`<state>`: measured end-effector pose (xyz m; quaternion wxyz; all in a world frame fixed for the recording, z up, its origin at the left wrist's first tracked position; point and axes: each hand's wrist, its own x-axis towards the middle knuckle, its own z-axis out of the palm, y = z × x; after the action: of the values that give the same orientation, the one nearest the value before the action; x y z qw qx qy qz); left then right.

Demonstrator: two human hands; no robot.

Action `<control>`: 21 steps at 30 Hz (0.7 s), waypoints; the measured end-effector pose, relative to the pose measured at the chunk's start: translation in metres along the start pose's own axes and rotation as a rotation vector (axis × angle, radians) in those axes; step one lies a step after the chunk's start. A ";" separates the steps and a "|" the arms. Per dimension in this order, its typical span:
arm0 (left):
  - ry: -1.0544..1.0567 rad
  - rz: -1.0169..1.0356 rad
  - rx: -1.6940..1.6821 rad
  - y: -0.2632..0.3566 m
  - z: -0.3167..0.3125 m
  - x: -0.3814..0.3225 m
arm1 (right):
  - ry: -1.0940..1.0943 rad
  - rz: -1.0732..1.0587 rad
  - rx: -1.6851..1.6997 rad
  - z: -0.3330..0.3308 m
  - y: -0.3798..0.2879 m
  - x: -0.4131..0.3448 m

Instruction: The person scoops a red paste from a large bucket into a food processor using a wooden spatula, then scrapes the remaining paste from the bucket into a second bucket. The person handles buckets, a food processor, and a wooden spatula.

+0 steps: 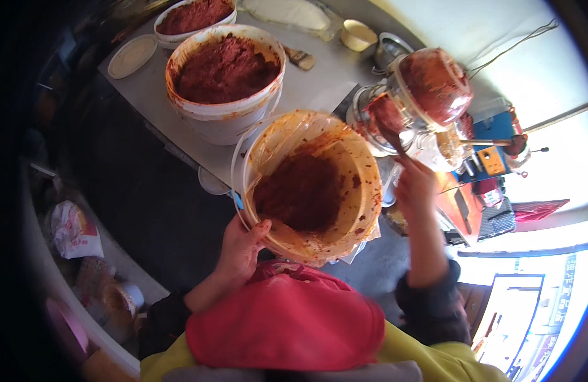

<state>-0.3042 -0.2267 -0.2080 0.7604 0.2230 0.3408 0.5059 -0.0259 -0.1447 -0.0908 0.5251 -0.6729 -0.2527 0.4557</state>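
Observation:
My left hand [244, 243] grips the rim of a plastic bucket [365, 191], thumb inside the edge, and the bucket is tilted towards me. Dark red paste [303, 191] lies in its bottom, with smears and bits on the walls. In my right hand [415, 181] is the handle of a spoon or scoop [389, 117] with red paste on it, held to the right of the bucket, over a metal-rimmed container [363, 126]. Beyond the held bucket stands a white bucket [227, 117] heaped with red paste [225, 71].
On the grey table [318, 90] are a brush [301, 58], a round lid [131, 56], another bucket of paste [196, 16] and a small yellowish bowl [358, 36]. A red-smeared bowl [435, 88] sits upside down at the right. Bags and containers lie lower left.

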 end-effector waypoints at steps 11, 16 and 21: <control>0.074 -0.009 -0.130 0.008 0.018 -0.002 | -0.266 0.171 0.054 -0.037 -0.034 -0.097; 0.082 0.013 -0.125 0.006 0.017 -0.001 | -0.430 0.387 0.033 -0.019 -0.030 -0.098; 0.069 -0.015 -0.091 0.003 0.012 0.000 | -0.624 0.235 -0.061 0.027 -0.058 -0.077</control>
<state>-0.2969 -0.2255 -0.1980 0.7614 0.1682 0.3450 0.5225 -0.0767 -0.1765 -0.0110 0.3462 -0.5408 -0.3355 0.6893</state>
